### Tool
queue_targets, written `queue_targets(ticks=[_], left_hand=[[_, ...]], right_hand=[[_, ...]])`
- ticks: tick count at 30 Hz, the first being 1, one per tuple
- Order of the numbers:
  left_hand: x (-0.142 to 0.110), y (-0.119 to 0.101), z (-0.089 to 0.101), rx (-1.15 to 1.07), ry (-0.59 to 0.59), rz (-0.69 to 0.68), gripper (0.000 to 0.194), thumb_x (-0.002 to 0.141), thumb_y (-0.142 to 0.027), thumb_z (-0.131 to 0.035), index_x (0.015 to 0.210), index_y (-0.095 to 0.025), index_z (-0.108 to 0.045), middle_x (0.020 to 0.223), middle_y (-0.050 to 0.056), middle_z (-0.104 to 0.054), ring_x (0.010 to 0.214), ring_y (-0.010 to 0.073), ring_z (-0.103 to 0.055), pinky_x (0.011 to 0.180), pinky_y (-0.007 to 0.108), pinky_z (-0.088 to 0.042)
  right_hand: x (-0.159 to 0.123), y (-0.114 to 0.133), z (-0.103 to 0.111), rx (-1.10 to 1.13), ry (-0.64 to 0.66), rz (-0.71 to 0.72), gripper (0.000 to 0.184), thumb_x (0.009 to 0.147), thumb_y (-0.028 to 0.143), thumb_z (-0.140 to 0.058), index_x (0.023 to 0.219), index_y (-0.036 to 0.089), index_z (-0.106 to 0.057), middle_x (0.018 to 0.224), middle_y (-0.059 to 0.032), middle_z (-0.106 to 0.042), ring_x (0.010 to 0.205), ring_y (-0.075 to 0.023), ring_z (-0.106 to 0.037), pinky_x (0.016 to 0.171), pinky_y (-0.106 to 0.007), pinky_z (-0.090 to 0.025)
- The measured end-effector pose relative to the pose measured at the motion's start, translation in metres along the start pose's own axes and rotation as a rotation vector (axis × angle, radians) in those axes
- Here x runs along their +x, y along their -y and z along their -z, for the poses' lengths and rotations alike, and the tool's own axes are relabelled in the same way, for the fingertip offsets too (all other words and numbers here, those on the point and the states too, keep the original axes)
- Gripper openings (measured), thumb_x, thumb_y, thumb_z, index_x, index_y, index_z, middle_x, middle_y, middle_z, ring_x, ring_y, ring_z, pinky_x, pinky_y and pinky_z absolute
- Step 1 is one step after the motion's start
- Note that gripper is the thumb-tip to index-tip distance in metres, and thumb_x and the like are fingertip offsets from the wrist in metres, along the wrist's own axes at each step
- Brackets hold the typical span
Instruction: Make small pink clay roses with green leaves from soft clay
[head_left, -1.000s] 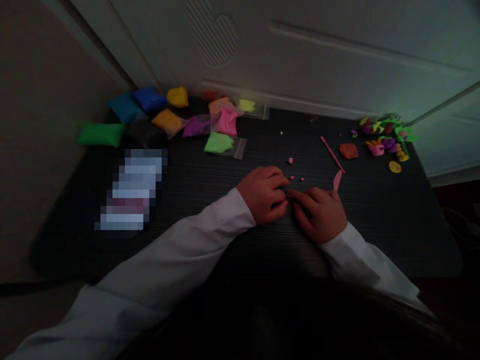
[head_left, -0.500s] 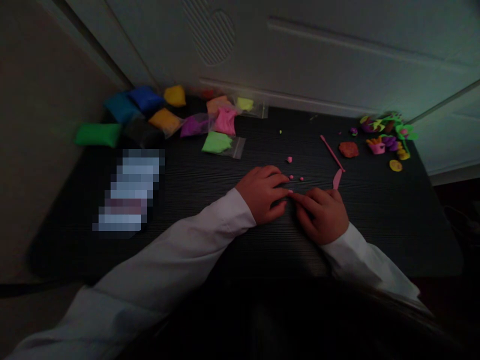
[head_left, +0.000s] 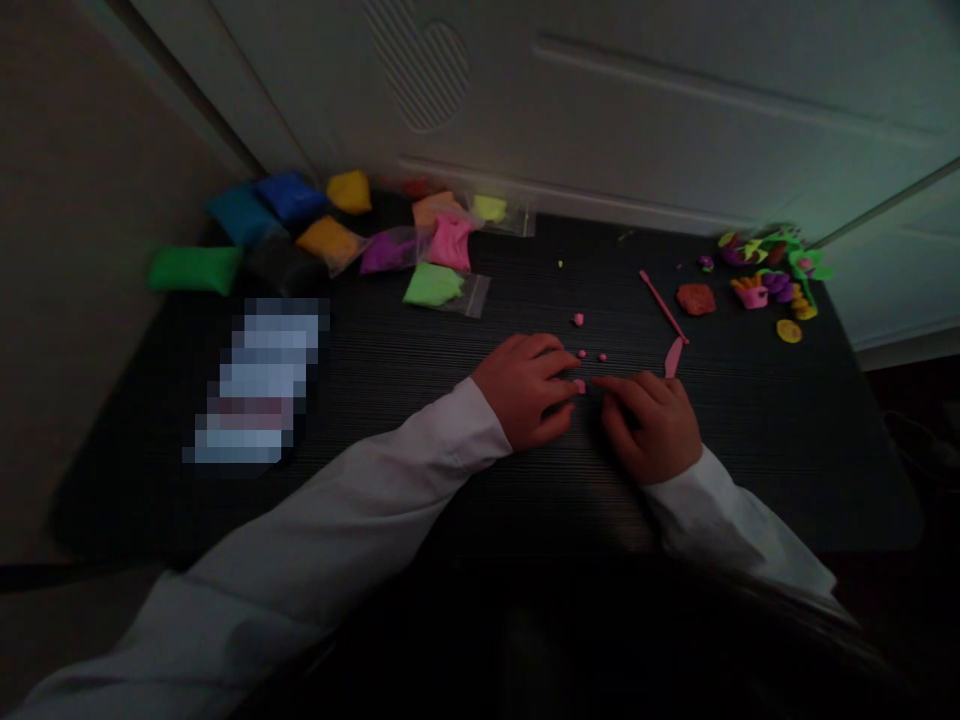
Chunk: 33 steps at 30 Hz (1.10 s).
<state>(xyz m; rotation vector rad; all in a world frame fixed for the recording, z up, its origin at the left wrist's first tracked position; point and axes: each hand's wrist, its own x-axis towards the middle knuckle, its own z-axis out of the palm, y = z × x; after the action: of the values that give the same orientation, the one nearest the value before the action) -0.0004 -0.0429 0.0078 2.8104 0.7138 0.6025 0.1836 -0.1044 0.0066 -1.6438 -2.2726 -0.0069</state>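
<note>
A small flattened piece of pink clay (head_left: 580, 387) lies on the dark tabletop at the tip of a finger of my left hand (head_left: 529, 390), which rests palm down with its fingers spread. To its right is my right hand (head_left: 651, 425), index finger stretched toward the piece with a small gap between, the thumb apart below and the other fingers partly hidden. Just beyond the fingertips sit two tiny pink clay balls (head_left: 602, 357) and a larger pink lump (head_left: 578, 320). A pink clay knife (head_left: 673, 357) and a thin pink modelling stick (head_left: 664, 306) lie past my right hand.
Bags of coloured clay, including a light green bag (head_left: 435, 286) and a green pack (head_left: 195, 269), line the back left. A pixelated, phone-shaped object (head_left: 262, 380) lies at left. At right are a reddish clay slab (head_left: 697, 298), small clay models (head_left: 752, 292) and a yellow disc (head_left: 789, 331).
My right index finger has drawn back to the right, off the pink piece, which now shows between the hands. My left hand has hardly moved.
</note>
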Motion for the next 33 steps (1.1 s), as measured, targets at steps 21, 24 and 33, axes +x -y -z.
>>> queue_targets(ticks=[21,24,33], left_hand=[[0.0016,-0.0031,0.0018,-0.011,0.08,0.065,0.036,0.074,-0.031,-0.043,0.106,-0.019,-0.052,0.117,0.006,-0.048,0.108,0.0253,-0.037,0.083,0.042,-0.034],[0.0015,-0.003,-0.0009,-0.006,0.087,0.067,0.034,0.074,-0.033,-0.043,0.102,-0.019,-0.055,0.118,0.005,-0.048,0.11,0.0269,-0.035,0.083,0.043,-0.034],[0.001,-0.003,-0.0019,0.008,0.03,0.06,0.031,0.074,-0.034,-0.043,0.095,-0.02,-0.059,0.117,0.005,-0.048,0.11,0.0275,-0.035,0.085,0.045,-0.032]], right_hand=[[0.0009,-0.001,-0.001,0.024,0.018,-0.014,0.024,0.076,0.022,-0.044,0.095,0.02,-0.058,0.075,-0.003,-0.055,0.072,-0.0156,-0.051,0.068,-0.031,-0.032],[0.0008,-0.0011,-0.0014,0.024,0.013,-0.011,0.024,0.076,0.022,-0.044,0.095,0.02,-0.058,0.075,-0.0029,-0.055,0.072,-0.0156,-0.051,0.067,-0.031,-0.032],[0.0005,-0.0023,-0.0013,0.017,0.009,0.0,0.024,0.076,0.022,-0.044,0.094,0.02,-0.058,0.074,-0.0031,-0.055,0.071,-0.0153,-0.051,0.066,-0.031,-0.031]])
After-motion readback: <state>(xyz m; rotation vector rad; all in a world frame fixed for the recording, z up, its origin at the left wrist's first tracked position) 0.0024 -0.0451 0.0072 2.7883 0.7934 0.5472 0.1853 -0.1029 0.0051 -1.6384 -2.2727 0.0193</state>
